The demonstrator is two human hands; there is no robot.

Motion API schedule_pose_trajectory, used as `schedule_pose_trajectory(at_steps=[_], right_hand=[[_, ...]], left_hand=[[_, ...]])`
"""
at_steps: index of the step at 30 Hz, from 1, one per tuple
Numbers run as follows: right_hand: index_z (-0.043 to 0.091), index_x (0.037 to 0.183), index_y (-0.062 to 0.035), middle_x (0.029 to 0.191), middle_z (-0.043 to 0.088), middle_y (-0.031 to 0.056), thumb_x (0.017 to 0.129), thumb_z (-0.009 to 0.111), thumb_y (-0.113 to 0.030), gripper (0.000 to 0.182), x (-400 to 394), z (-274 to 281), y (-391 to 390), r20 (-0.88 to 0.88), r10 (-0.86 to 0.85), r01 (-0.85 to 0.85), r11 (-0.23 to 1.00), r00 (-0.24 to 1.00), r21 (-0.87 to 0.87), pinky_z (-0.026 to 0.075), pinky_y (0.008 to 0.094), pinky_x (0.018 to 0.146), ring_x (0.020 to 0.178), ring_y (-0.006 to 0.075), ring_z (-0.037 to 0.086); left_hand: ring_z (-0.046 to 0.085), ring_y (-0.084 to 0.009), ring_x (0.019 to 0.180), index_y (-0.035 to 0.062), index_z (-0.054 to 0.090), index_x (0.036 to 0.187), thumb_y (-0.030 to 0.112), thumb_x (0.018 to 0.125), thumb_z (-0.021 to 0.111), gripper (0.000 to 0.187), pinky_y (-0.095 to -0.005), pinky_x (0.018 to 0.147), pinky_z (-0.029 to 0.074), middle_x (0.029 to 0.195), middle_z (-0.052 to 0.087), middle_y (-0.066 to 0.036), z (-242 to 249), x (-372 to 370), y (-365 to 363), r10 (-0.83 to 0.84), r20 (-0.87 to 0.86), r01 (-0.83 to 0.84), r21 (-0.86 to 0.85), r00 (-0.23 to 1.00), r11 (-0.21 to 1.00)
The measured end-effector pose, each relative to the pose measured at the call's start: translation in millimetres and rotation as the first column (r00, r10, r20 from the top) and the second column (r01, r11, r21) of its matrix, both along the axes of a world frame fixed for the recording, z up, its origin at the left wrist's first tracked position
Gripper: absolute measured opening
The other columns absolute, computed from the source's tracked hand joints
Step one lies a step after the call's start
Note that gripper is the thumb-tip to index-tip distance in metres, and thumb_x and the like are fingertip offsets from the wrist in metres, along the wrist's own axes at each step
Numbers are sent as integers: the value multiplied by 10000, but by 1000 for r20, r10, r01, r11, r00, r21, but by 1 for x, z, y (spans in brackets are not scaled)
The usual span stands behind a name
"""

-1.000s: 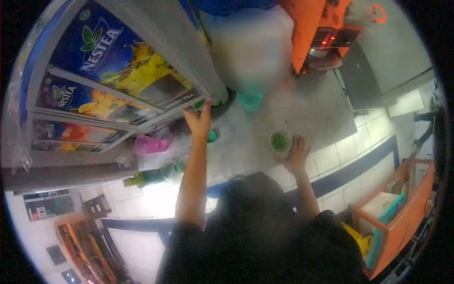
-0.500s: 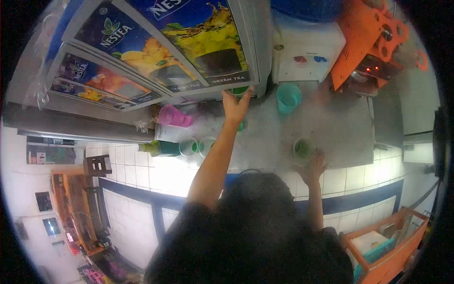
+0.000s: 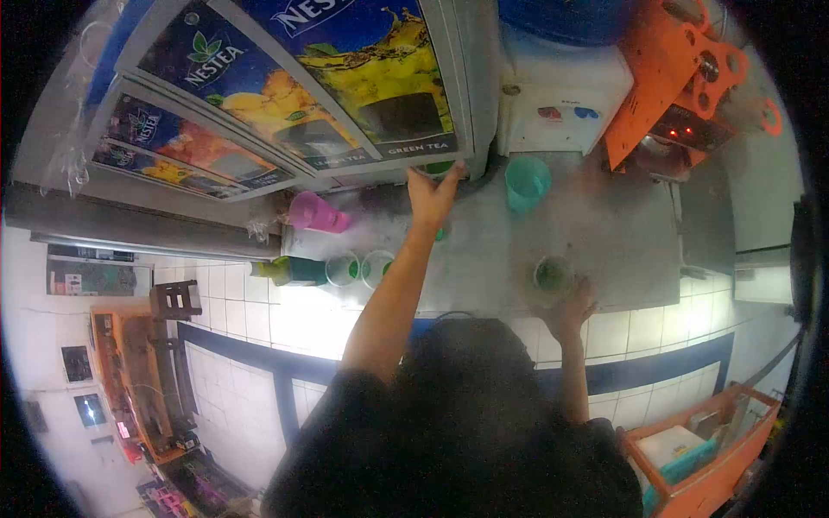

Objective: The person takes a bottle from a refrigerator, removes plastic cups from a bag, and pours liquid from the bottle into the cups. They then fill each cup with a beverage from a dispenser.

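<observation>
Under the front edge of the drink dispenser (image 3: 380,151), my left hand (image 3: 433,194) is wrapped round a green cup (image 3: 439,167), mostly hidden by the dispenser and fingers. My right hand (image 3: 568,312) is at the counter's near edge with its fingers apart, right beside a clear cup (image 3: 552,274) with green contents. Whether it touches that cup is hard to tell through the haze. Two clear cups with green in them, one (image 3: 343,269) beside the other (image 3: 376,269), stand left of my left forearm. Something small and green (image 3: 440,233) shows beside that forearm.
A pink cup (image 3: 318,213) and a green bottle (image 3: 298,270) are on the left of the metal counter (image 3: 484,285). A teal cup (image 3: 528,183) stands before a white water dispenser (image 3: 566,104). At the right are an orange rack (image 3: 652,86) and an orange bin (image 3: 708,466).
</observation>
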State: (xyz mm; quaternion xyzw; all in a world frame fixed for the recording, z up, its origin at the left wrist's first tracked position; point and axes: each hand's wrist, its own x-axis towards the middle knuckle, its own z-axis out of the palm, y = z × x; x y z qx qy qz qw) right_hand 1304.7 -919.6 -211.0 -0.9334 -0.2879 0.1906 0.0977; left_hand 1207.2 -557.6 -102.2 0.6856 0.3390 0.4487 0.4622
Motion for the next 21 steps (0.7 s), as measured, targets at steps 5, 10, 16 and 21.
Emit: schedule_pose_trajectory(at_steps=[5,10,16,21], right_hand=[[55,1563,1,1626,21,259,611,777,-724,1397,2,-15,-6,22,5,-6,1000,1000,3,-34,724,1106,1518,385,-32],[30,1548,36,1611,12,293,614,766,-741,1421,5,-16,-2,4,18,-18,997,1000,-69,-37,725,1104,1507,429,-36],[0,1540,51,1599,-5,320,617,767,-738,1437,1,6,6,-68,16,-19,999,998,-49,-19,736,1095,1492,470,-42],[-28,1545,21,1591,-42,322,605,785,-727,1451,11,-24,-3,-40,83,-87,989,996,-123,2,738,1094,1482,486,-44]], left_hand=[[619,-253,1019,-65,430,1198,229,793,821,635,-329,893,481,1113,643,-196,-2,2,1,-48,163,67,-116,986,991],[611,-252,1020,-52,415,1213,196,798,809,623,-328,880,483,1139,618,-201,33,-3,-18,40,52,-35,-103,998,994],[596,-291,1073,-39,394,1268,215,785,815,689,-380,940,462,1178,596,-218,28,-8,-14,20,108,-16,-41,994,999],[592,-395,1135,-63,395,1280,315,765,816,765,-448,975,465,1222,588,-250,15,-12,-8,93,-44,-98,-119,995,988]])
